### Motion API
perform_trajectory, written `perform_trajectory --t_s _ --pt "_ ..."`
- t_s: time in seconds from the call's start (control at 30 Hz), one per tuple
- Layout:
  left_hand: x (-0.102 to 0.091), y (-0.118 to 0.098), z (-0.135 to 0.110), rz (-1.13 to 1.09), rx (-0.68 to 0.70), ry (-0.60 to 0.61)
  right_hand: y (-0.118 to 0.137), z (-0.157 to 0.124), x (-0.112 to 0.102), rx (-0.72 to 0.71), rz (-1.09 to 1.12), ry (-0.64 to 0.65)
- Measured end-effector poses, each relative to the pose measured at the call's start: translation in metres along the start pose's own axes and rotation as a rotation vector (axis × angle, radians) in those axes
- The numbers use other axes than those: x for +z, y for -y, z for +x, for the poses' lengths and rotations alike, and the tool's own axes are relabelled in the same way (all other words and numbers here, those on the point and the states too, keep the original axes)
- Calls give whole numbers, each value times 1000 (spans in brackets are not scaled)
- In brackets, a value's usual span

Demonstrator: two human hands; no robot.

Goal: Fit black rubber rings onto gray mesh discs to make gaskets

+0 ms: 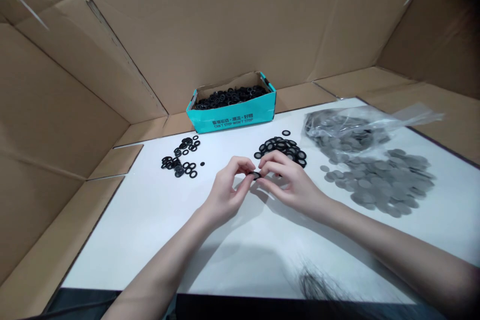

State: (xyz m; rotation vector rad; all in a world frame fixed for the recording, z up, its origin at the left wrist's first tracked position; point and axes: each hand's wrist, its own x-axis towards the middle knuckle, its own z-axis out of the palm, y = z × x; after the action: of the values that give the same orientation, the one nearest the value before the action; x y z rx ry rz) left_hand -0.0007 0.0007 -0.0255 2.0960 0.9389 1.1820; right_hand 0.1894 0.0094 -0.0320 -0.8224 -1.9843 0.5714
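Observation:
Between my two hands is a small black ring with a grey mesh disc in it point(255, 175), held just above the white table. My left hand point(231, 185) pinches its left edge between thumb and fingers. On the opposite edge, my right hand point(282, 177) grips it the same way. Right behind my right hand lies a pile of black rings with grey centres point(279, 146), partly hidden by the fingers. Loose black rings point(183, 155) are scattered to the left. A spread heap of grey discs point(386, 182) lies to the right.
A turquoise box point(232, 116) full of black rings stands at the back. A clear plastic bag point(345, 132) holding grey discs rests behind the heap. Cardboard walls point(225, 20) enclose the white table point(123, 230) at the back and sides.

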Motion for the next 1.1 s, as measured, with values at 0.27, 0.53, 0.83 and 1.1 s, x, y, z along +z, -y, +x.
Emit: perform_trajectory --t_s 0.27,0.53,0.83,1.1 --pt "-5 0 -1 62 35 67 1 0 -2 -52 23 25" --pt "-12 -3 2 99 56 186 -3 -1 -3 -54 20 47" --pt "-8 1 -1 9 2 151 -3 -1 -3 -37 18 55" --pt "-9 -3 1 117 63 156 -4 -1 -2 -51 11 49"
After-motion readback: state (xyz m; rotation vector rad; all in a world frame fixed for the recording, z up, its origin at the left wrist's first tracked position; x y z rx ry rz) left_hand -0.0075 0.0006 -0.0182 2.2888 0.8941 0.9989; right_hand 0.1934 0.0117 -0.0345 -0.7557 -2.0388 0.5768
